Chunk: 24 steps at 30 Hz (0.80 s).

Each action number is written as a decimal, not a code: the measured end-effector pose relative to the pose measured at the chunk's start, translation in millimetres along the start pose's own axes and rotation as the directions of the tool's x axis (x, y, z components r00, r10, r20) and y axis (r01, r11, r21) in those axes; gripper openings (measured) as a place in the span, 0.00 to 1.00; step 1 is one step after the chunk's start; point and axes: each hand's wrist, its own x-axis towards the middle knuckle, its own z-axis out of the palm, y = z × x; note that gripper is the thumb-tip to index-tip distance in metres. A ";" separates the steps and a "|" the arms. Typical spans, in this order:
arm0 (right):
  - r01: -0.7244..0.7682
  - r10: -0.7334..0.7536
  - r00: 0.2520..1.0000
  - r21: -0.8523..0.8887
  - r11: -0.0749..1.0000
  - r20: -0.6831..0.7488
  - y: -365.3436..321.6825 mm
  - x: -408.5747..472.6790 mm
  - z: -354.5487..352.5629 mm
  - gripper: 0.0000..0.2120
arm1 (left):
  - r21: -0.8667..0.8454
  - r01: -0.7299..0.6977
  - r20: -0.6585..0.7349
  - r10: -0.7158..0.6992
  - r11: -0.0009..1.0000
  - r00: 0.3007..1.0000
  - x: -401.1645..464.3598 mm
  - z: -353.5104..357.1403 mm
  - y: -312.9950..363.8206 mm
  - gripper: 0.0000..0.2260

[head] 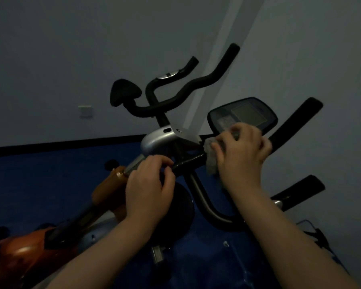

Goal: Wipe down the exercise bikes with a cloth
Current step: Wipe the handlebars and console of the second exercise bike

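The room is dim. An orange exercise bike (104, 190) fills the lower middle, with a black handlebar (206, 207) and a console screen (243, 114). My right hand (242, 155) presses a crumpled grey cloth (211, 159) against the handlebar crossbar just under the console. My left hand (149, 184) is closed around the silver handlebar post (133, 163) to the left. A second bike (161, 140) with a silver body, black saddle and curved black handlebars stands behind.
A pale wall with a switch plate (85, 111) rises behind the bikes above a black skirting strip. The floor (40, 180) is dark blue. A thin cable (319, 234) runs along the floor at the lower right.
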 end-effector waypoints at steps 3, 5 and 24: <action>0.039 -0.039 0.999 -0.026 0.999 0.020 -0.4 -3.5 -1.5 0.13 | -0.038 0.005 0.021 -0.005 0.999 1.000 2.0 -1.4 -1.0 0.04; 0.116 -0.105 0.988 -0.092 0.989 0.113 -4.3 -10.3 0.0 0.20 | -0.091 0.045 0.057 -0.040 0.995 0.998 2.1 -2.5 -4.5 0.03; 0.034 -0.114 0.962 0.307 0.951 0.247 -40.6 -13.6 -1.8 0.10 | -0.432 0.282 0.107 -0.262 0.857 0.959 -10.6 1.2 -22.5 0.11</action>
